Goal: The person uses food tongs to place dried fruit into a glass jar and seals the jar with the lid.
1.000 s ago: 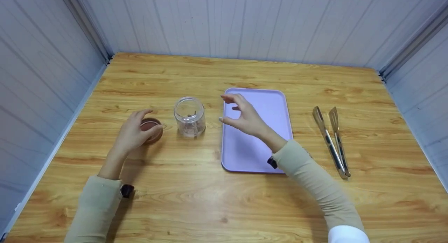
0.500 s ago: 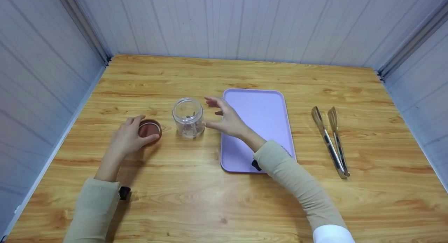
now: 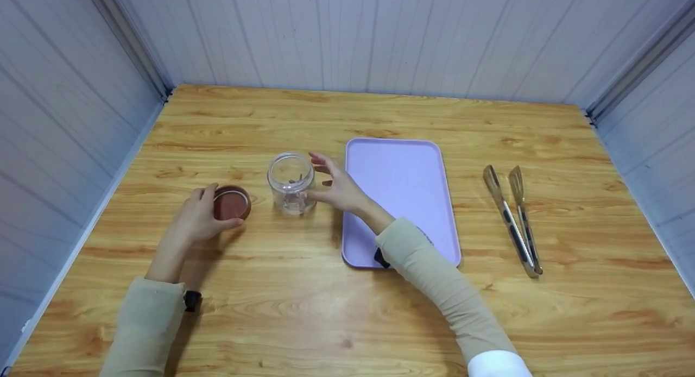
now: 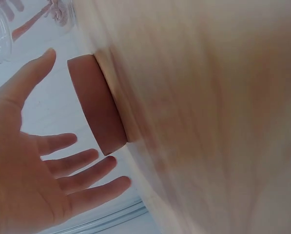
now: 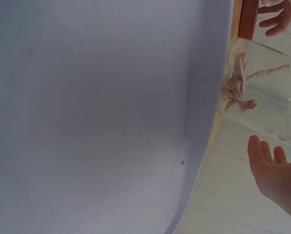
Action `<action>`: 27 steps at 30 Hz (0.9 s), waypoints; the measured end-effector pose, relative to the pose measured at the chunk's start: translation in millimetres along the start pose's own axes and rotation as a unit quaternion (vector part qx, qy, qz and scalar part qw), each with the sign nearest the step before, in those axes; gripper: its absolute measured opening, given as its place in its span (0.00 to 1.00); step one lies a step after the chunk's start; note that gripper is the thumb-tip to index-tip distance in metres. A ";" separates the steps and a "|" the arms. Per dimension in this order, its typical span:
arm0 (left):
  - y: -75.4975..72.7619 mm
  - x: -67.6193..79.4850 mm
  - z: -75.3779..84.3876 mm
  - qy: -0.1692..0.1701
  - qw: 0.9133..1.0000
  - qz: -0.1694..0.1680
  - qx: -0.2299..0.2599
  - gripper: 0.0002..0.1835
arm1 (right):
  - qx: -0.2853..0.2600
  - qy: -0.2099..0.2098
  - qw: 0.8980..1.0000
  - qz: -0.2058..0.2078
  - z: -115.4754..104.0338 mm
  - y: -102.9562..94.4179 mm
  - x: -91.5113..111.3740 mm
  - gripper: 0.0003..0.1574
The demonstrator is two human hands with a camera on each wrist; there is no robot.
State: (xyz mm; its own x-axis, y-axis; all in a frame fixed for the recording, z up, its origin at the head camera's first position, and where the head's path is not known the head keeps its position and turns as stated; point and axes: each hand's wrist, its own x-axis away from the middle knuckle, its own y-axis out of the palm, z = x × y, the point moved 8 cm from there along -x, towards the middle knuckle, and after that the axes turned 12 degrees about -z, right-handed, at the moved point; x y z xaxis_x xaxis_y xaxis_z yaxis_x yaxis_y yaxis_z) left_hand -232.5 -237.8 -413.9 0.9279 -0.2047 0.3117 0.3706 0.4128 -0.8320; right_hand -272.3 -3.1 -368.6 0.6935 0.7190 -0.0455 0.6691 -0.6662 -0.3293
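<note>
On the table's left side lies a round reddish-brown lid [image 3: 232,204], its rimmed inside facing up. My left hand [image 3: 196,217] curves loosely around it; in the left wrist view the spread fingers [image 4: 82,163] and thumb stand apart from the lid's side [image 4: 97,105]. A clear jar [image 3: 291,184] without a lid stands upright to the right. Brown, gnarled, root-like pieces [image 5: 238,85] lie in its bottom. My right hand [image 3: 340,188] is at the jar's right side, fingers and thumb spread; whether the thumb touches the jar I cannot tell.
A lilac rectangular tray [image 3: 402,170] lies under my right wrist and forearm. Farther right, metal tongs [image 3: 513,219] with dark grip parts lie spread on the wooden table [image 3: 304,312]. Pale panel walls [image 3: 347,40] enclose the back and both sides.
My right hand has moved left from over the tray to the jar's side. My left hand has shifted slightly, its thumb now at the lid's near edge. Lid and jar stay in place.
</note>
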 end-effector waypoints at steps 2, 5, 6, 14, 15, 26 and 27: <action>1.8 -0.5 -1.7 0.000 1.000 -0.008 0.005 0.56 | 0.004 0.002 1.000 -0.002 1.0 1.2 -1.2 0.49; 3.1 -0.8 -4.2 -0.002 1.000 -0.014 0.005 0.57 | 0.003 0.001 1.000 -0.002 1.9 2.2 -3.5 0.49; 3.2 -0.8 -4.8 -0.003 1.000 -0.016 0.005 0.57 | 0.002 0.002 1.000 -0.001 2.2 2.6 -4.5 0.49; 4.6 -2.8 -5.5 -0.018 0.999 -0.036 -0.004 0.57 | 0.018 0.024 1.000 -0.003 33.2 4.1 -23.2 0.56; 5.0 -3.1 -5.7 -0.021 0.999 -0.040 -0.005 0.57 | 0.030 0.030 0.999 -0.005 33.3 4.3 -23.9 0.57; 6.0 -6.4 -5.9 -0.032 0.998 -0.043 -0.023 0.57 | 0.109 0.073 0.991 -0.026 35.9 9.1 -30.3 0.63; 6.1 -6.4 -5.6 -0.032 0.998 -0.042 -0.023 0.57 | 0.112 0.075 0.991 -0.025 36.3 9.4 -30.8 0.64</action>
State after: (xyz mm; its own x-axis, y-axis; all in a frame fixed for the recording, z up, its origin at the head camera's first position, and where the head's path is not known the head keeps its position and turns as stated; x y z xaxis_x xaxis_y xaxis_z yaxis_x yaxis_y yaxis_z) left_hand -236.4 -238.9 -423.5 0.8946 -0.1792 0.4093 0.4468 0.3543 -0.8215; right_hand -297.0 -24.3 -404.5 0.7037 0.7016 0.1118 0.6396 -0.5572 -0.5296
